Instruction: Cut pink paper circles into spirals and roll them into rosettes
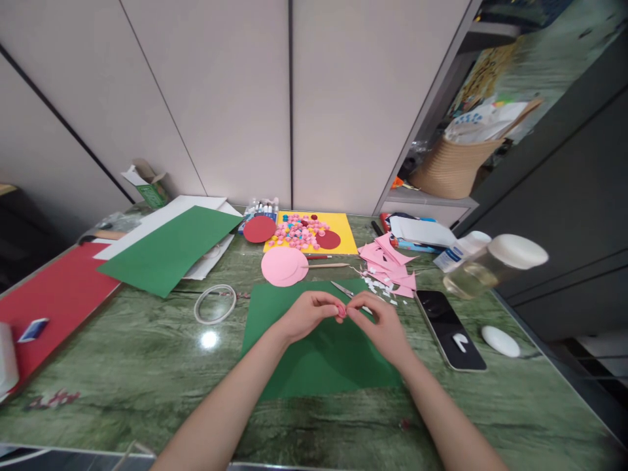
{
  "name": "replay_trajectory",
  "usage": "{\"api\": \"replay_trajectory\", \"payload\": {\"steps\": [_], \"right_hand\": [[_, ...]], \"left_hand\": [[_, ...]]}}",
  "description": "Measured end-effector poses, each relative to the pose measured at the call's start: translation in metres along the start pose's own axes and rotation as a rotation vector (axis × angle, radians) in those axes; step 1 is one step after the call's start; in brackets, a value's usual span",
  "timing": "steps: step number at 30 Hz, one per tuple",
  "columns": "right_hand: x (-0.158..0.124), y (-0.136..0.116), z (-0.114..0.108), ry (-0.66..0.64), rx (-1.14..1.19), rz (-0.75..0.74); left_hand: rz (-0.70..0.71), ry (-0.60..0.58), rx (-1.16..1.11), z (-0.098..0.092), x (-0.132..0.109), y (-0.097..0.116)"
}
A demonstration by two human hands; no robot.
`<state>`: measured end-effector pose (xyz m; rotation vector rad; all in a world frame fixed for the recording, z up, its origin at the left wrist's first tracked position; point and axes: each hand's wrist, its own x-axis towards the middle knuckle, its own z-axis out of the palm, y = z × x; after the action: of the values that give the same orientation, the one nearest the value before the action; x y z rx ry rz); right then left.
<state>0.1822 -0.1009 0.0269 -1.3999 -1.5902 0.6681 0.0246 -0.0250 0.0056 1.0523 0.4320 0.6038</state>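
Between my fingertips is a small pink piece of rolled paper (341, 311), like a tiny rosette. My left hand (310, 316) pinches it from the left, thumb and forefinger closed. From the other side my right hand (381, 326) presses thumb and forefinger together at its edge. Both hands are above a green paper sheet (314, 369). Scissors (341, 288) lie just beyond, partly hidden by my right hand. Farther back are pink paper circles (282, 267), a wooden stick (328, 265) and a heap of small pink, red, blue and yellow rolled pieces (298, 229) on yellow paper (346, 229).
Pink paper scraps (387, 258) and white bits lie right of centre. A phone (449, 327) with an earbud, an earbud case (500, 341) and a lidded jar (483, 265) stand right. A white ring (214, 304), green sheet (171, 248) and red sheet (59, 301) lie left.
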Motion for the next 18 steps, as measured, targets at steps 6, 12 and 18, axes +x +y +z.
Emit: {"api": "replay_trajectory", "payload": {"steps": [6,12,18], "right_hand": [[0.0004,-0.0018,-0.0013,-0.044,-0.037,0.013],[0.0008,-0.0038,-0.0004,-0.107,-0.013,0.006],[0.0003,-0.0026,-0.0009,-0.167,-0.013,-0.004]], "left_hand": [[-0.022,-0.01,0.034,-0.0037,0.0008,-0.0016],[-0.039,-0.06,0.041,-0.0066,0.0002,-0.0004],[-0.068,-0.11,0.042,-0.0059,-0.0019,0.0019]]}}
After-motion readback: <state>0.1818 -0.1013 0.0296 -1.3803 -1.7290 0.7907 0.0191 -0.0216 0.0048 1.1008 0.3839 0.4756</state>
